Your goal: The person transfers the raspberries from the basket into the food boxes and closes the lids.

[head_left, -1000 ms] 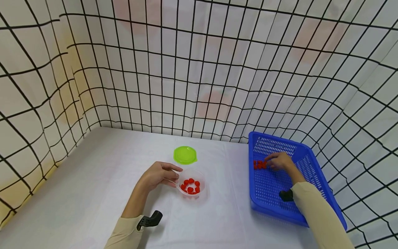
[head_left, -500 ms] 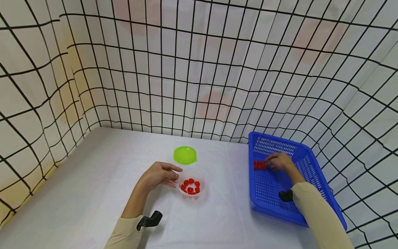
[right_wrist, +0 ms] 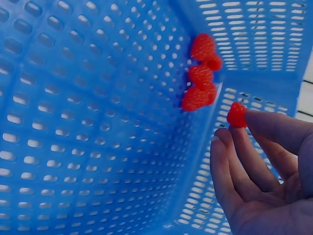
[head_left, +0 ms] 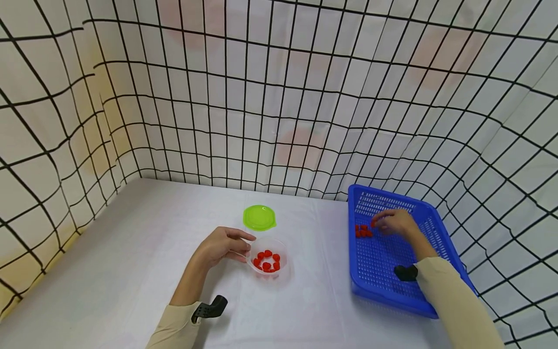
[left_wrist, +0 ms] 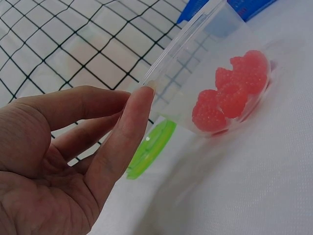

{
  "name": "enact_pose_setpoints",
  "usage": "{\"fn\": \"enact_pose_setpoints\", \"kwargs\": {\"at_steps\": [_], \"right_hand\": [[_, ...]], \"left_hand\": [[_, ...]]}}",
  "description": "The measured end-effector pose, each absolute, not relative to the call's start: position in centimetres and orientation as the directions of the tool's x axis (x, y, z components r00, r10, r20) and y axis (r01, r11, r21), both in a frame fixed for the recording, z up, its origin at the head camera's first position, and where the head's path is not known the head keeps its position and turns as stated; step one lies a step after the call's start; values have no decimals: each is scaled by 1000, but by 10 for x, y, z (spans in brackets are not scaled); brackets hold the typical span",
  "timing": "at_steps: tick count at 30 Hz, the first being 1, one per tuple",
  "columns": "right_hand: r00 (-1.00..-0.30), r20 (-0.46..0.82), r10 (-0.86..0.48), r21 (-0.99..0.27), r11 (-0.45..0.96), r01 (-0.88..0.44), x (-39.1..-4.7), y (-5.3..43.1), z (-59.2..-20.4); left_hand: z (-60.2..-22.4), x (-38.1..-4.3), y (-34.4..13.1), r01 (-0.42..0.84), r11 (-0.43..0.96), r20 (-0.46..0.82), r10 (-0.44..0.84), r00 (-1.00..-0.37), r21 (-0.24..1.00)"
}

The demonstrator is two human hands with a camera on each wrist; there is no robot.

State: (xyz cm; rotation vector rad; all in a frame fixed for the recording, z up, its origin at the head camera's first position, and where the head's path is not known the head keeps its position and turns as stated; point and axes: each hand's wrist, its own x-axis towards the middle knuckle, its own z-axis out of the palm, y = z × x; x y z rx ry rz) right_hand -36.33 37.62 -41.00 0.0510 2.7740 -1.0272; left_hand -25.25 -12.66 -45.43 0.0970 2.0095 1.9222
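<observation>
My left hand (head_left: 224, 247) pinches the rim of a clear plastic bowl (left_wrist: 176, 93) between thumb and fingers. Several red raspberries (left_wrist: 234, 88) lie on the bottom of that bowl, which stands on the white table. Over at the right, my right hand (head_left: 395, 223) is inside the blue basket (head_left: 359, 286). Between its thumb and fingertips it pinches one raspberry (right_wrist: 237, 114), held up off the basket floor. More raspberries (right_wrist: 200, 73) sit together along the basket's wall, just beside that hand.
A green lid (head_left: 259, 217) lies on the table behind the bowl. White cloth walls with a black grid (head_left: 287, 97) enclose the back and both sides. The basket's raised rim (head_left: 350, 232) surrounds the right hand.
My right hand has risen slightly from the basket floor with a raspberry between its fingertips, uncovering more of the other raspberries. The left hand and the bowl have stayed in place.
</observation>
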Motion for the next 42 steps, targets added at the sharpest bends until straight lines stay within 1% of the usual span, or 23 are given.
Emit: {"fn": "enact_pose_setpoints", "kwargs": {"at_steps": [5,14,21,31,34,37,42], "right_hand": [[-988,-142,-59,-646,762,47,-358,368,-399],[-987,-106,-125,-675,738,-21,-348,348,-373],[-979,-66,-190,-740,668,-80,-339,335,-348],[-970,-22,-242,-692,704,-159,-330,300,-318],[-955,-2,-298,-708,675,-209,-327,284,-314],[-936,-17,-352,-744,630,-224,-324,266,-315],[-902,-44,-429,-748,613,-255,-320,235,-324]], "left_hand": [[-454,-252,-127,-192,73,-205,295,-933,979],[-455,-252,-128,-190,75,-204,295,-934,979],[-453,-252,-128,-191,77,-205,294,-934,979],[-452,-250,-128,-180,70,-192,303,-933,981],[-453,-251,-128,-178,70,-191,304,-933,982],[-454,-251,-128,-179,70,-192,301,-934,981],[-454,-252,-128,-182,69,-194,299,-934,981]]}}
